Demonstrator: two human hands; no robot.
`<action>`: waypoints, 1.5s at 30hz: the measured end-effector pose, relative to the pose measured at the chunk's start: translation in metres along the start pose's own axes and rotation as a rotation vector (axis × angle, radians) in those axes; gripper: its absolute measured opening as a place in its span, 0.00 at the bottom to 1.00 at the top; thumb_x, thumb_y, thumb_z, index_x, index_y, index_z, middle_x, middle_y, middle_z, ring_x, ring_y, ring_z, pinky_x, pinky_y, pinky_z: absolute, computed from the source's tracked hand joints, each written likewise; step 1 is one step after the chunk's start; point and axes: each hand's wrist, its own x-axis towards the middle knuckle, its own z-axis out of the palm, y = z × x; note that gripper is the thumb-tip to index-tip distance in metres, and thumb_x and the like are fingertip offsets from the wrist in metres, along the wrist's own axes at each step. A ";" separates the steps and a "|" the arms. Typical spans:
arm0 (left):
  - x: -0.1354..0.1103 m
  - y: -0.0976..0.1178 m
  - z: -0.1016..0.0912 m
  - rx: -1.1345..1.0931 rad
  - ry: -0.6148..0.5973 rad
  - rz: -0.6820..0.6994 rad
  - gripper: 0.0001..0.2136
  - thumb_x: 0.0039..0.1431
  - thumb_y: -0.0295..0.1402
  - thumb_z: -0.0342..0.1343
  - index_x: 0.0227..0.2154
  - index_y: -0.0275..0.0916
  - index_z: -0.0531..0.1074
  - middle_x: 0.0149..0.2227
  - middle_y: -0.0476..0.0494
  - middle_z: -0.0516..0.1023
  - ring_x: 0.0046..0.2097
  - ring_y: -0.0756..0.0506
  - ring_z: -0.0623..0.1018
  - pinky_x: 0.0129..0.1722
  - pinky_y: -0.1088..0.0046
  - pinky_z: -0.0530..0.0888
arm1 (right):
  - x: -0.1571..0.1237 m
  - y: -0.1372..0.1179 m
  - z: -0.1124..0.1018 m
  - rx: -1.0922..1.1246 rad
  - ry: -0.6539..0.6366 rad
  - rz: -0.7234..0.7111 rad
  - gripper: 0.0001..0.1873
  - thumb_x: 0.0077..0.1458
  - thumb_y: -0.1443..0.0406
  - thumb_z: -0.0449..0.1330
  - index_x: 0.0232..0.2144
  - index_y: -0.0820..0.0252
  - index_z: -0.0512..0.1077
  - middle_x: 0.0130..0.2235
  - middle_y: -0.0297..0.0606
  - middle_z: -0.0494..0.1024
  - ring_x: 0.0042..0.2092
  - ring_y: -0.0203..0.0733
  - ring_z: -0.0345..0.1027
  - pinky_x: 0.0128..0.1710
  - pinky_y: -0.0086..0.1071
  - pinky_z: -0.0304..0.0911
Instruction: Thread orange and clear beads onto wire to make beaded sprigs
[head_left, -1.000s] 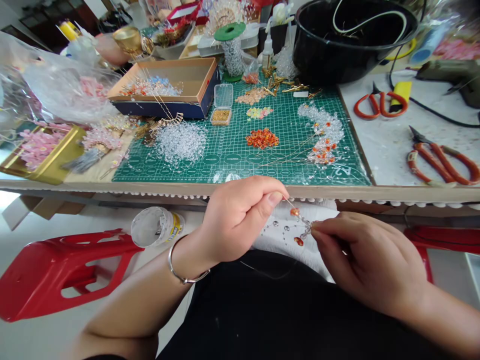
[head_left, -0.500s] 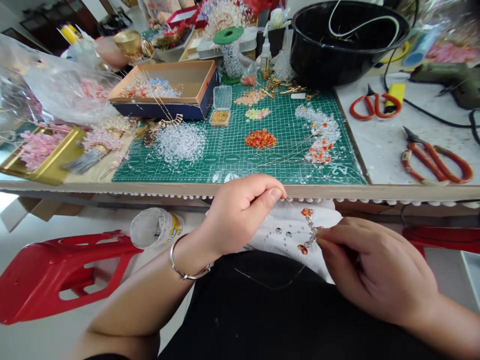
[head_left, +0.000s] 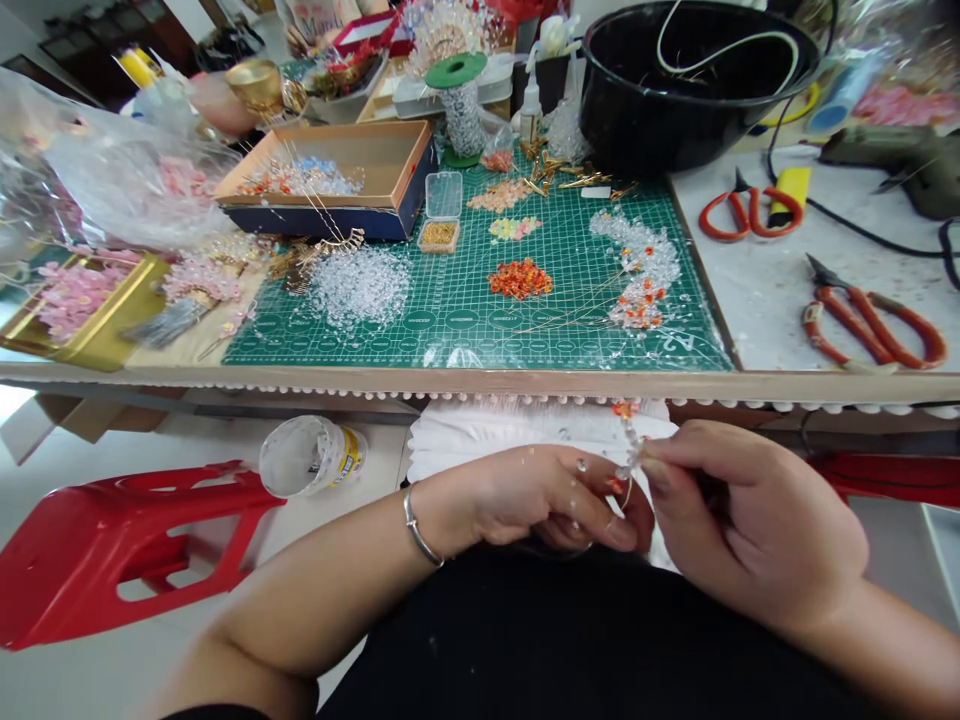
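Over my lap, below the table edge, my right hand [head_left: 739,515] pinches a short strand of clear and orange beads on wire [head_left: 626,440] that stands upright. My left hand [head_left: 544,500] lies lower, palm turned up, fingers curled and touching the strand's lower end beside the right fingertips. A silver bangle circles the left wrist. A white cloth [head_left: 480,430] with a few loose clear beads lies under both hands. On the green cutting mat [head_left: 465,320] sit piles of orange beads [head_left: 519,278] and clear beads [head_left: 361,283].
A brown box [head_left: 379,165] of beaded wires stands at the back left, a black bowl [head_left: 697,100] at the back. Orange-handled scissors [head_left: 742,212] and pliers [head_left: 862,315] lie on the right. A red stool [head_left: 112,560] and a plastic jar [head_left: 311,455] are on the floor at left.
My left hand dropped from a raised pinch on the wire to a low, palm-up position under the strand. The right hand lifted the beaded strand slightly, so it stands upright.
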 end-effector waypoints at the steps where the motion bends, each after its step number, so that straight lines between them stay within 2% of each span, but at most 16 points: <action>1: 0.001 -0.005 0.000 -0.067 -0.101 -0.049 0.05 0.49 0.30 0.61 0.27 0.37 0.70 0.21 0.55 0.62 0.20 0.56 0.55 0.19 0.77 0.50 | 0.000 0.002 0.001 -0.006 0.003 0.027 0.14 0.58 0.67 0.54 0.21 0.53 0.69 0.16 0.29 0.71 0.17 0.34 0.65 0.16 0.27 0.61; 3: -0.001 -0.011 -0.001 -0.144 -0.152 -0.073 0.04 0.51 0.29 0.60 0.29 0.37 0.70 0.21 0.55 0.61 0.19 0.57 0.51 0.18 0.77 0.47 | -0.004 0.007 0.003 -0.012 0.017 0.075 0.13 0.60 0.66 0.55 0.22 0.55 0.70 0.17 0.32 0.72 0.17 0.36 0.66 0.16 0.29 0.60; 6: -0.008 -0.008 -0.009 0.031 0.069 0.042 0.03 0.59 0.31 0.57 0.30 0.38 0.71 0.23 0.54 0.66 0.19 0.57 0.56 0.18 0.79 0.55 | -0.011 0.014 0.007 -0.059 0.117 0.190 0.11 0.62 0.62 0.57 0.28 0.56 0.73 0.22 0.35 0.77 0.21 0.40 0.70 0.19 0.32 0.63; 8: -0.016 0.000 -0.017 0.322 0.222 0.126 0.08 0.65 0.36 0.54 0.34 0.39 0.74 0.27 0.50 0.74 0.25 0.53 0.71 0.25 0.77 0.69 | -0.015 0.017 0.010 -0.081 0.193 0.256 0.08 0.62 0.59 0.59 0.33 0.55 0.74 0.26 0.35 0.79 0.24 0.42 0.73 0.22 0.33 0.65; 12: -0.042 0.018 -0.017 0.960 0.751 0.469 0.09 0.68 0.34 0.52 0.45 0.42 0.76 0.49 0.43 0.79 0.49 0.45 0.78 0.44 0.68 0.77 | -0.016 0.018 0.013 -0.082 0.225 0.304 0.07 0.63 0.59 0.60 0.35 0.53 0.73 0.26 0.33 0.78 0.23 0.39 0.70 0.20 0.31 0.63; 14: -0.057 0.024 -0.003 1.113 1.025 0.726 0.08 0.67 0.30 0.52 0.45 0.42 0.74 0.46 0.43 0.79 0.48 0.45 0.78 0.45 0.67 0.77 | -0.015 0.018 0.015 -0.089 0.230 0.302 0.06 0.63 0.60 0.60 0.34 0.54 0.73 0.26 0.34 0.78 0.23 0.40 0.71 0.21 0.31 0.64; 15: -0.062 0.026 0.006 1.170 1.068 0.821 0.07 0.66 0.29 0.53 0.44 0.42 0.73 0.43 0.44 0.79 0.45 0.46 0.78 0.45 0.67 0.77 | -0.014 0.018 0.016 -0.098 0.230 0.296 0.06 0.62 0.60 0.60 0.33 0.54 0.73 0.26 0.35 0.79 0.24 0.41 0.72 0.22 0.32 0.65; 17: -0.067 0.028 0.024 1.317 0.965 0.835 0.04 0.66 0.33 0.56 0.42 0.41 0.72 0.37 0.46 0.80 0.39 0.47 0.79 0.42 0.68 0.77 | -0.012 0.016 0.017 -0.114 0.233 0.278 0.06 0.61 0.61 0.60 0.34 0.55 0.75 0.27 0.36 0.80 0.26 0.43 0.74 0.24 0.33 0.65; 22: -0.047 0.024 0.040 1.476 0.774 0.485 0.14 0.70 0.40 0.50 0.37 0.36 0.75 0.39 0.40 0.83 0.41 0.41 0.81 0.42 0.63 0.76 | -0.006 0.012 0.017 -0.089 0.224 0.287 0.07 0.60 0.61 0.60 0.32 0.55 0.77 0.27 0.36 0.81 0.26 0.43 0.75 0.24 0.33 0.64; 25: -0.034 0.023 0.032 1.209 0.698 0.317 0.16 0.71 0.42 0.48 0.37 0.37 0.76 0.39 0.41 0.83 0.42 0.41 0.81 0.43 0.64 0.73 | -0.008 0.012 0.018 -0.028 0.250 0.353 0.06 0.59 0.60 0.62 0.33 0.54 0.77 0.28 0.35 0.81 0.26 0.42 0.74 0.25 0.33 0.63; 30: -0.020 0.012 0.023 0.332 0.338 0.232 0.17 0.71 0.44 0.46 0.41 0.37 0.74 0.37 0.43 0.79 0.31 0.50 0.75 0.33 0.73 0.68 | -0.015 0.013 0.020 0.229 0.277 0.518 0.06 0.57 0.60 0.66 0.34 0.54 0.74 0.28 0.34 0.79 0.27 0.41 0.72 0.26 0.33 0.64; 34: -0.009 -0.002 0.012 0.038 0.205 0.203 0.19 0.67 0.47 0.51 0.38 0.35 0.75 0.21 0.55 0.59 0.23 0.53 0.57 0.25 0.75 0.57 | -0.008 0.014 0.018 0.630 0.142 0.609 0.10 0.62 0.56 0.61 0.32 0.53 0.71 0.23 0.29 0.69 0.24 0.37 0.65 0.23 0.30 0.60; 36: -0.008 -0.004 0.005 0.183 0.297 0.222 0.20 0.67 0.49 0.51 0.36 0.36 0.76 0.21 0.55 0.56 0.24 0.52 0.58 0.26 0.74 0.58 | -0.004 0.017 0.017 0.810 0.022 0.651 0.14 0.61 0.53 0.60 0.29 0.54 0.70 0.19 0.26 0.60 0.21 0.34 0.56 0.20 0.29 0.55; 40: -0.014 0.000 -0.008 0.822 0.639 0.380 0.16 0.70 0.41 0.47 0.40 0.39 0.78 0.37 0.44 0.80 0.41 0.44 0.76 0.45 0.66 0.70 | -0.005 0.023 0.017 1.012 -0.161 0.740 0.16 0.59 0.51 0.60 0.28 0.55 0.68 0.19 0.21 0.49 0.19 0.30 0.38 0.16 0.27 0.43; 42: -0.019 0.004 -0.012 0.998 0.637 0.451 0.14 0.70 0.38 0.48 0.42 0.41 0.78 0.45 0.42 0.82 0.48 0.41 0.77 0.53 0.62 0.69 | -0.008 0.025 0.017 1.044 -0.188 0.757 0.17 0.58 0.50 0.61 0.29 0.56 0.69 0.19 0.21 0.49 0.20 0.30 0.38 0.17 0.27 0.43; 45: -0.025 0.012 -0.012 0.983 0.520 0.485 0.11 0.68 0.38 0.54 0.48 0.42 0.75 0.52 0.42 0.79 0.54 0.42 0.76 0.57 0.63 0.69 | -0.012 0.023 0.015 1.001 -0.159 0.744 0.16 0.58 0.51 0.64 0.30 0.56 0.71 0.21 0.25 0.56 0.21 0.31 0.45 0.20 0.27 0.46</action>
